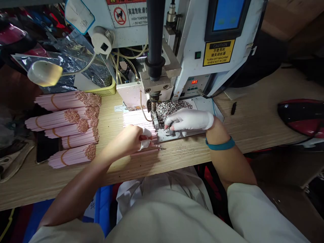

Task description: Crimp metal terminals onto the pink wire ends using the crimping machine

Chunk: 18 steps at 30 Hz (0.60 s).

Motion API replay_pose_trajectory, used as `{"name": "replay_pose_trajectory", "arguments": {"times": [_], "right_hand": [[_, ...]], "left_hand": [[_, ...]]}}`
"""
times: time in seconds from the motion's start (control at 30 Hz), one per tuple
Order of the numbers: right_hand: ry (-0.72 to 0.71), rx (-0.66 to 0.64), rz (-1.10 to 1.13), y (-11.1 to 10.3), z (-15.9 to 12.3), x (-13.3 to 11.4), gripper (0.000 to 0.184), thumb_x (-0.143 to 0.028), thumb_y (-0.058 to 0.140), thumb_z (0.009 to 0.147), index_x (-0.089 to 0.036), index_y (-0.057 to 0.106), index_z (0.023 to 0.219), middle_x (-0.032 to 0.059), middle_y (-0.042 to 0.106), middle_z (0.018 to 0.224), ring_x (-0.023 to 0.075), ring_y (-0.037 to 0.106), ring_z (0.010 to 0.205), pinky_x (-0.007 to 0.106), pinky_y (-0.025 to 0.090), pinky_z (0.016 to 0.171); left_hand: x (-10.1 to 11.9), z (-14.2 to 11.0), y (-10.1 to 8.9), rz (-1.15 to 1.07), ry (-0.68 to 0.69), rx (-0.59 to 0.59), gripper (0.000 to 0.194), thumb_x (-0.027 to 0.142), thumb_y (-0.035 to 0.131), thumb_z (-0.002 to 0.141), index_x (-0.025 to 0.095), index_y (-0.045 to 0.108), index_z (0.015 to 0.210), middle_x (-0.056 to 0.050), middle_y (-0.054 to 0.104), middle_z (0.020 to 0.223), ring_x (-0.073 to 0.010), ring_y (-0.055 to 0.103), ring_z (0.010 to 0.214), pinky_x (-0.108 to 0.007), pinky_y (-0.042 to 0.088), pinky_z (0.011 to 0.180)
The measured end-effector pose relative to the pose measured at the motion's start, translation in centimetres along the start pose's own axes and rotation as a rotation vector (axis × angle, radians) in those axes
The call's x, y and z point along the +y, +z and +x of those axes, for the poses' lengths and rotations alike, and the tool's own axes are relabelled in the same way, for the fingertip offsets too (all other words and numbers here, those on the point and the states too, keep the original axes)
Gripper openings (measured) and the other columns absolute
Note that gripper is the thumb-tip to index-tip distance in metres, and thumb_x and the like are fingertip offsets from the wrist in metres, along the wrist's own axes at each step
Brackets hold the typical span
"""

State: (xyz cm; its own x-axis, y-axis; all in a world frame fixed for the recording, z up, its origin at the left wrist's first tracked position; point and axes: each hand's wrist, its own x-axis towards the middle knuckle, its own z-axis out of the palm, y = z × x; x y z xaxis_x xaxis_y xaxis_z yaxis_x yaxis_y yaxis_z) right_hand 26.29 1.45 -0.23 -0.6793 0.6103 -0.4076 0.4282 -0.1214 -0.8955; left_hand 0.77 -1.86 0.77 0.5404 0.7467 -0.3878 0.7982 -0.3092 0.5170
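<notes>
My left hand (141,136), with white covers on some fingertips, is closed at the near end of a row of thin pink wires (138,118). Its fingers pinch what looks like a wire, whose tip reaches right toward the table edge. My right hand (188,119), in a white glove with bare fingertips, is curled at the near side of a heap of small black-and-white parts (174,107). Whatever its fingertips hold is too small to make out. Between the hands stands the machine's metal head (155,114), close above the wire ends.
Banded bundles of pink wire (73,135) with copper-coloured ends lie at left, near a yellow basket (103,90). The machine's control panel (194,84) glows red behind my right hand. A white board (202,104) lies under the parts; a red-black object (301,116) sits far right.
</notes>
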Motion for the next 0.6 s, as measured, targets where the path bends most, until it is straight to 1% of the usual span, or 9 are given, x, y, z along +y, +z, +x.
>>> {"name": "replay_pose_trajectory", "arguments": {"times": [0.03,0.1,0.17,0.23,0.3,0.37,0.4,0.5,0.6], "right_hand": [[0.007,0.021,-0.017,0.2,0.1,0.0,0.017,-0.017,0.061,0.080,-0.013,0.068,0.096,0.0044,0.068,0.075,0.0086,0.059,0.048,0.016,0.043,0.036],[0.015,0.186,-0.053,0.4,0.5,0.1,0.020,-0.019,0.060,0.082,-0.013,0.068,0.098,0.0037,0.067,0.068,0.0088,0.057,0.044,0.017,0.041,0.035],[0.008,0.354,-0.149,0.4,0.8,0.3,0.022,-0.022,0.058,0.083,-0.014,0.070,0.100,0.0025,0.065,0.061,0.0099,0.055,0.040,0.020,0.041,0.037],[-0.038,0.445,-0.323,0.3,1.0,0.6,0.020,-0.022,0.060,0.081,-0.017,0.074,0.094,0.0019,0.067,0.062,0.0125,0.059,0.048,0.024,0.046,0.046],[-0.125,0.498,-0.495,0.2,1.3,0.8,0.017,-0.018,0.062,0.077,-0.020,0.076,0.086,0.0013,0.071,0.074,0.0158,0.065,0.067,0.028,0.050,0.064],[-0.194,0.522,-0.633,0.4,1.6,1.0,0.017,-0.015,0.062,0.074,-0.021,0.076,0.081,0.0004,0.073,0.084,0.0175,0.065,0.081,0.028,0.047,0.075],[-0.204,0.520,-0.691,0.5,1.8,1.1,0.017,-0.016,0.062,0.075,-0.021,0.077,0.081,0.0005,0.072,0.085,0.0176,0.064,0.082,0.029,0.045,0.075],[-0.176,0.503,-0.823,1.0,2.0,1.1,0.017,-0.018,0.060,0.077,-0.022,0.076,0.079,0.0014,0.068,0.079,0.0166,0.059,0.073,0.029,0.040,0.067],[-0.183,0.491,-0.836,1.3,2.0,1.0,0.017,-0.021,0.059,0.079,-0.022,0.076,0.081,0.0018,0.064,0.080,0.0161,0.056,0.073,0.028,0.037,0.065]], "left_hand": [[0.2,-0.1,0.3,0.112,-0.033,0.029,0.020,0.027,0.056,0.076,0.013,0.069,0.072,-0.003,0.055,0.054,-0.0131,0.047,0.051,-0.024,0.033,0.051],[0.4,0.0,0.8,0.264,-0.053,0.145,0.022,0.026,0.052,0.079,0.014,0.070,0.075,-0.004,0.057,0.058,-0.0145,0.048,0.053,-0.025,0.034,0.052],[0.0,0.4,1.0,0.308,0.001,0.285,0.024,0.025,0.048,0.082,0.016,0.070,0.086,-0.007,0.063,0.075,-0.0160,0.053,0.060,-0.026,0.037,0.056],[-0.5,1.0,1.1,0.304,0.062,0.366,0.026,0.023,0.046,0.083,0.016,0.069,0.092,-0.009,0.065,0.090,-0.0176,0.056,0.069,-0.027,0.040,0.061],[-1.0,1.6,1.1,0.298,0.098,0.375,0.024,0.020,0.046,0.081,0.015,0.068,0.091,-0.009,0.064,0.094,-0.0195,0.058,0.076,-0.028,0.043,0.065],[-1.2,2.0,1.2,0.296,0.104,0.361,0.021,0.018,0.048,0.079,0.014,0.067,0.086,-0.010,0.063,0.091,-0.0207,0.058,0.079,-0.030,0.045,0.069],[-1.3,2.1,1.2,0.295,0.098,0.353,0.019,0.017,0.048,0.079,0.014,0.066,0.084,-0.009,0.063,0.088,-0.0210,0.058,0.079,-0.030,0.046,0.070],[-1.2,2.2,1.1,0.303,0.092,0.332,0.019,0.018,0.047,0.082,0.014,0.066,0.082,-0.010,0.063,0.088,-0.0215,0.058,0.082,-0.031,0.048,0.073],[-1.0,2.1,1.0,0.331,0.121,0.311,0.020,0.018,0.048,0.083,0.015,0.067,0.086,-0.010,0.062,0.092,-0.0223,0.059,0.087,-0.031,0.049,0.075]]}}
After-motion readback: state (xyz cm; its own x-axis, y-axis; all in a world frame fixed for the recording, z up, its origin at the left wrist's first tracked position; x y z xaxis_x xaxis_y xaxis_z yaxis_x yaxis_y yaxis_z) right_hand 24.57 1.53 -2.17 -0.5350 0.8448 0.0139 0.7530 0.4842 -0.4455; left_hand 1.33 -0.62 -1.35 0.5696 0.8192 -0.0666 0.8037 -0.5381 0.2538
